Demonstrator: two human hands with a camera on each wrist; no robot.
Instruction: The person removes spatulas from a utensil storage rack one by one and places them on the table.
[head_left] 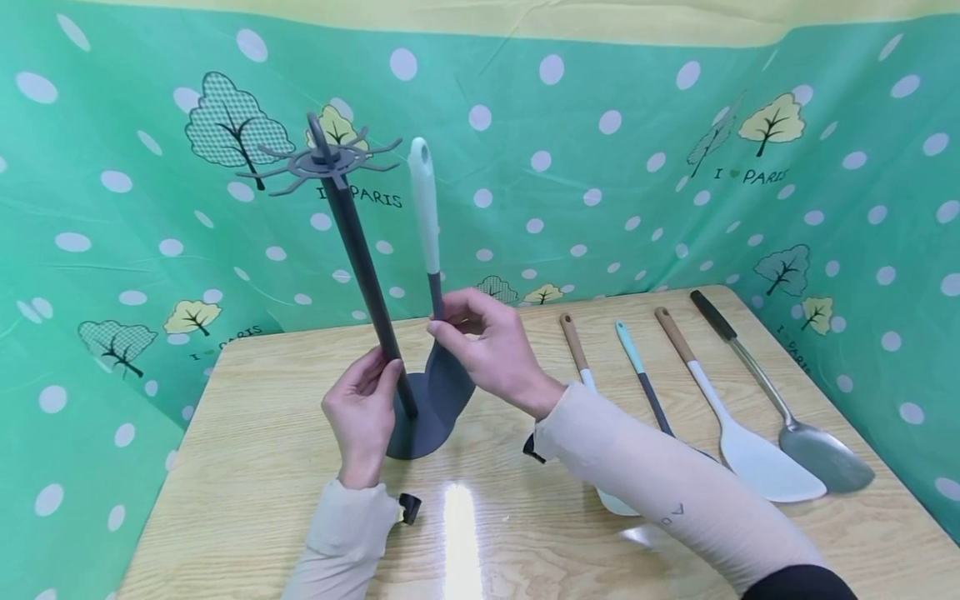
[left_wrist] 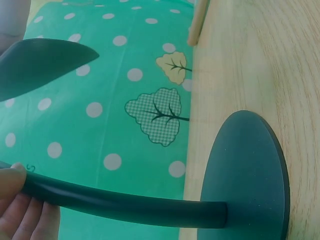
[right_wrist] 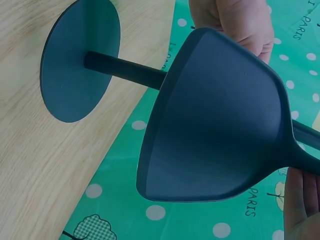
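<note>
A dark utensil stand (head_left: 363,258) rises from a round base (left_wrist: 245,170), with a ring of hooks (head_left: 324,160) at its top. My left hand (head_left: 363,417) grips its pole low down, thumb and fingers around it. Right of the pole, my right hand (head_left: 498,346) pinches a spatula (head_left: 426,204) by its dark neck. This spatula stands upright, mint handle up and broad dark head (right_wrist: 215,120) down. Its handle end is beside the hooks and apart from them. The head hangs above the table, near the base.
On the wooden table (head_left: 255,467) to the right lie a brown-handled white utensil (head_left: 573,340), a mint-handled dark utensil (head_left: 628,346), a white spatula (head_left: 761,454) and a metal turner (head_left: 821,458). My right forearm covers parts of some. A green dotted cloth (head_left: 600,167) hangs behind.
</note>
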